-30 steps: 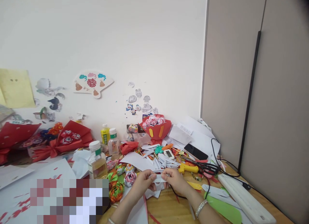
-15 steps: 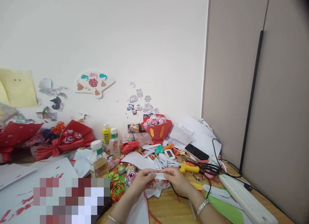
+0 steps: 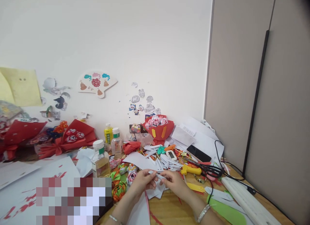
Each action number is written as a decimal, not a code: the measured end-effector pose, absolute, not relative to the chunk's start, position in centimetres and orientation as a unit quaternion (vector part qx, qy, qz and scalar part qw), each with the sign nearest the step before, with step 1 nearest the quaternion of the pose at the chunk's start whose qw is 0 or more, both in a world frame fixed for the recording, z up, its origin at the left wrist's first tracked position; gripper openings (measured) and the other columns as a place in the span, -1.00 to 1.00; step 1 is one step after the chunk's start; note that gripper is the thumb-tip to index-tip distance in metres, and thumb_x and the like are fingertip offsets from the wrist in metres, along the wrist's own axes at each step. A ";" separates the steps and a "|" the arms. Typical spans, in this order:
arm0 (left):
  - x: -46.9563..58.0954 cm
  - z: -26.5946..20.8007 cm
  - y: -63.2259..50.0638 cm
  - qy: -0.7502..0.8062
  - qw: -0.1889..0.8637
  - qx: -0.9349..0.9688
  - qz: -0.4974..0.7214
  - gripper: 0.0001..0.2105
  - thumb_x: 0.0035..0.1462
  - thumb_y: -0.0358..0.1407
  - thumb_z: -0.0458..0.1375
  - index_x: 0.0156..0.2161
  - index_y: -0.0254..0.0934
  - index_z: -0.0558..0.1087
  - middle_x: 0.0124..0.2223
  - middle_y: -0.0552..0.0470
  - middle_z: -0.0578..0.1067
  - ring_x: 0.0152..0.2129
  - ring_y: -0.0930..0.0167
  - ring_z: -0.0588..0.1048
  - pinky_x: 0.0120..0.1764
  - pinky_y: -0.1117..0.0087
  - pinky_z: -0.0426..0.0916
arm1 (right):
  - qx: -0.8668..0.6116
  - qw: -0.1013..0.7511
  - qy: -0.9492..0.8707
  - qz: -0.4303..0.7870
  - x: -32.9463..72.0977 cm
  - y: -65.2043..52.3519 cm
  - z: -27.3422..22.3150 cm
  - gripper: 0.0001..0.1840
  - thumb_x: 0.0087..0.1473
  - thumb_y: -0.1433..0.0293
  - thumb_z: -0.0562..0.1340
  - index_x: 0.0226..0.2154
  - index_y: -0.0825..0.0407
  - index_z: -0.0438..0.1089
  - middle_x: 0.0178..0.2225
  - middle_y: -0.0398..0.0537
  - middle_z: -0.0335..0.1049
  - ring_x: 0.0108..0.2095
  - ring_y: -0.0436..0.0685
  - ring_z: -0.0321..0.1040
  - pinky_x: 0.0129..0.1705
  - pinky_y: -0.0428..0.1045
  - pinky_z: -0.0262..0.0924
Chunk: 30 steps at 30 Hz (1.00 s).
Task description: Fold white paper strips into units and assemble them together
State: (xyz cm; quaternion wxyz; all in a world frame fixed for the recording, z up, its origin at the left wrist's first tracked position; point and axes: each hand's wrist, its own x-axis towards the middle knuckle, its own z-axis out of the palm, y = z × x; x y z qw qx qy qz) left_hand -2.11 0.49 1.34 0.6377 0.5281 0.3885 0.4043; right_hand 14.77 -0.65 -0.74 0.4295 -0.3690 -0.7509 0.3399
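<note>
Between my two hands is a narrow folded strip of white paper (image 3: 158, 176), held a little above the table. My left hand (image 3: 144, 180) pinches its left end between thumb and fingers. At the other end, my right hand (image 3: 173, 182) is closed on the strip, its fingers curled. The strip slants down to the right. Sheets of white paper (image 3: 155, 191) lie beneath my hands. Just beyond them is a pile of folded white paper pieces (image 3: 167, 162). Paper flowers in orange and green (image 3: 118, 189) sit beside my left wrist.
Bottles (image 3: 101, 162) stand left of my hands. A red-wrapped bouquet (image 3: 158, 131) stands by the wall. To the right are a yellow glue gun (image 3: 191, 169), a phone (image 3: 198, 153), black cables (image 3: 211, 170) and a white power strip (image 3: 249, 199). A pixelated patch covers the lower left.
The paper strip has turned from level to slanting, its left end now higher. My right fingers have shifted along it. The whole view has moved slightly.
</note>
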 end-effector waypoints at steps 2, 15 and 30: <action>-2.0 1.1 0.7 0.416 0.605 0.543 0.408 -0.64 -0.27 -0.05 0.20 -0.51 -0.35 0.34 -0.64 0.14 0.41 -0.79 0.59 0.29 -0.67 0.56 0.15 | -0.372 0.415 -0.752 0.352 14.7 -0.6 -1.0 -0.75 0.00 0.29 0.07 -0.30 0.06 0.35 -0.45 -0.08 0.43 -0.47 0.06 0.33 -0.42 -0.07 0.18; -1.7 0.7 1.0 0.375 0.635 0.509 0.445 -0.63 -0.22 -0.06 0.17 -0.39 -0.38 0.40 -0.66 0.15 0.38 -0.83 0.61 0.25 -0.69 0.56 0.12 | -0.389 0.427 -0.739 0.346 14.5 -0.2 -1.9 -0.83 0.02 0.33 0.02 -0.40 0.05 0.25 -0.64 -0.20 0.28 -0.62 -0.01 0.19 -0.54 -0.13 0.05; -1.7 0.1 1.0 0.327 0.653 0.486 0.480 -0.66 -0.17 -0.08 0.13 -0.40 -0.37 0.38 -0.66 0.13 0.37 -0.80 0.60 0.25 -0.67 0.54 0.10 | -0.423 0.385 -0.789 0.227 14.3 -0.9 -1.5 -0.80 0.06 0.36 -0.02 -0.45 0.03 0.26 -0.62 -0.17 0.28 -0.55 0.03 0.20 -0.48 -0.11 0.00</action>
